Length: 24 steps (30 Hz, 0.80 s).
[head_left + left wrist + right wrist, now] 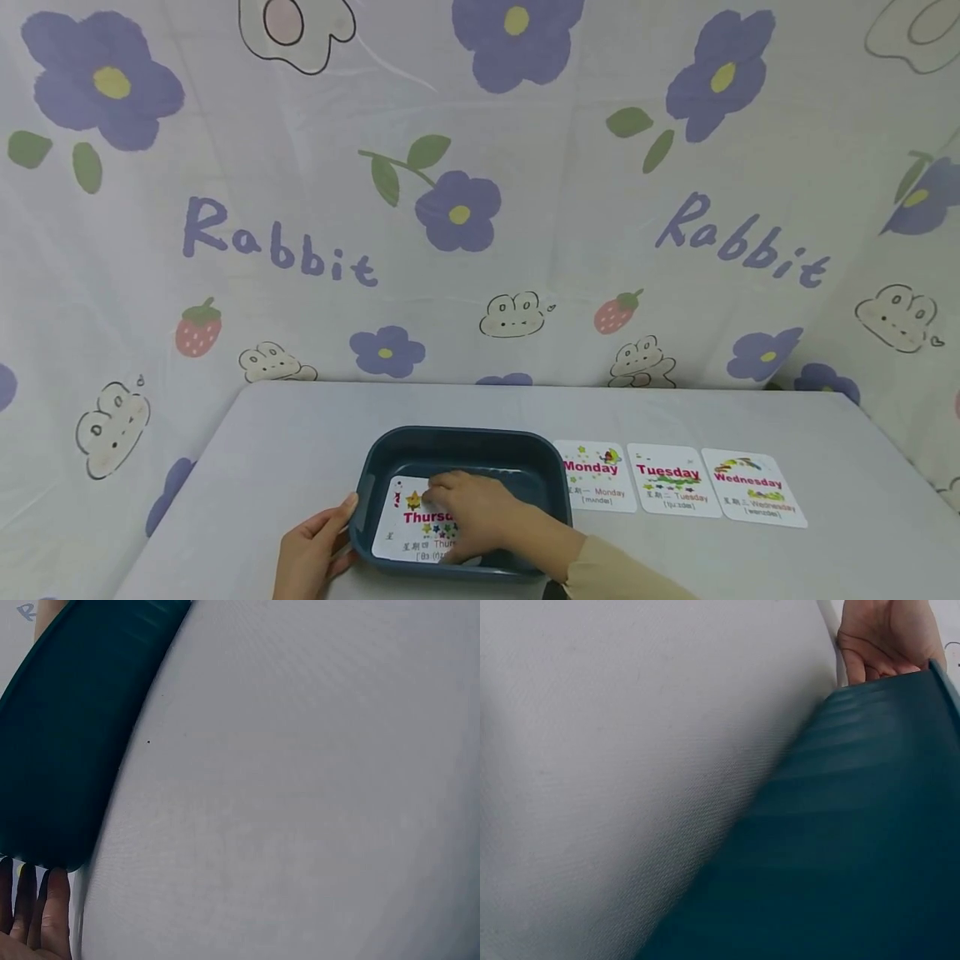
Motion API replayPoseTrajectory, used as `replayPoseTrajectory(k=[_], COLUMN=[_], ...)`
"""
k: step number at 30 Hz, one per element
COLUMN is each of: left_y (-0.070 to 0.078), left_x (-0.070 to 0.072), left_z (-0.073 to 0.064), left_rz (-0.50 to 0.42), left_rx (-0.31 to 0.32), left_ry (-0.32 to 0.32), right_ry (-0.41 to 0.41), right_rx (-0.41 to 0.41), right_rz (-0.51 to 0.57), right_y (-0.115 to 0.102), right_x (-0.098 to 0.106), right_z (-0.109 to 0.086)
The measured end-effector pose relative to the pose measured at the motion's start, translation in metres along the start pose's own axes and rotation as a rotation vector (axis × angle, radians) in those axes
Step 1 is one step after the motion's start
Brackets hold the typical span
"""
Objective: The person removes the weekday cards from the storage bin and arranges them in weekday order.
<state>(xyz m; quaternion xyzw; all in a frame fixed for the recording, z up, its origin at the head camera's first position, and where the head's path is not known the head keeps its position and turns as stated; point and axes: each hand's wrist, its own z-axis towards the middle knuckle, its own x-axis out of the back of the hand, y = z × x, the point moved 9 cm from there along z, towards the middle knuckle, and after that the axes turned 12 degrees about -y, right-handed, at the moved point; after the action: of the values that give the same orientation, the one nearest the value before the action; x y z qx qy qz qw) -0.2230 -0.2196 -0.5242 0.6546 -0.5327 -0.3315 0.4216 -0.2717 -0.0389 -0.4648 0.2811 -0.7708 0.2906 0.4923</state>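
Person at my rig, as my cameras show it:

Item: one right hand, bare.

Item: one plain beige long sleeve of soft-looking fabric, on the right arm; unpatterned along the stretch in my view, its cuff ending a little behind the wrist.

Item: one small black piece beside that cuff, cut off by the lower frame edge; I cannot tell its kind.

Item: one left hand, bare, the wrist likewise as far as I see. Palm marked with creases; fingers slender, with rounded tips.
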Motion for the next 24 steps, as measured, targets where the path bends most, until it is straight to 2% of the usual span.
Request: replayPoseTrajectory(k=[12, 17, 24], left_y=[-0.0007, -0.0002, -0.0025], left_x=[0.0002, -0.0015, -0.001], left_z=[0.0023, 0.003, 0.003], left_rz=[-0.014, -0.041, -0.034], left_rx=[-0.008, -0.014, -0.007], left_ry=[-0.01, -0.017, -0.008], right_ry=[-0.023, -0.023, -0.018], right_rx=[0.015, 0.022, 0.023], right_rz=[0.163, 0.186, 0.188], right_y=[0.0072, 0.0096, 0.0087], right_x=[-0.0036, -0.0031, -0.0028], right_z=[0.009, 0.0084, 0.0075])
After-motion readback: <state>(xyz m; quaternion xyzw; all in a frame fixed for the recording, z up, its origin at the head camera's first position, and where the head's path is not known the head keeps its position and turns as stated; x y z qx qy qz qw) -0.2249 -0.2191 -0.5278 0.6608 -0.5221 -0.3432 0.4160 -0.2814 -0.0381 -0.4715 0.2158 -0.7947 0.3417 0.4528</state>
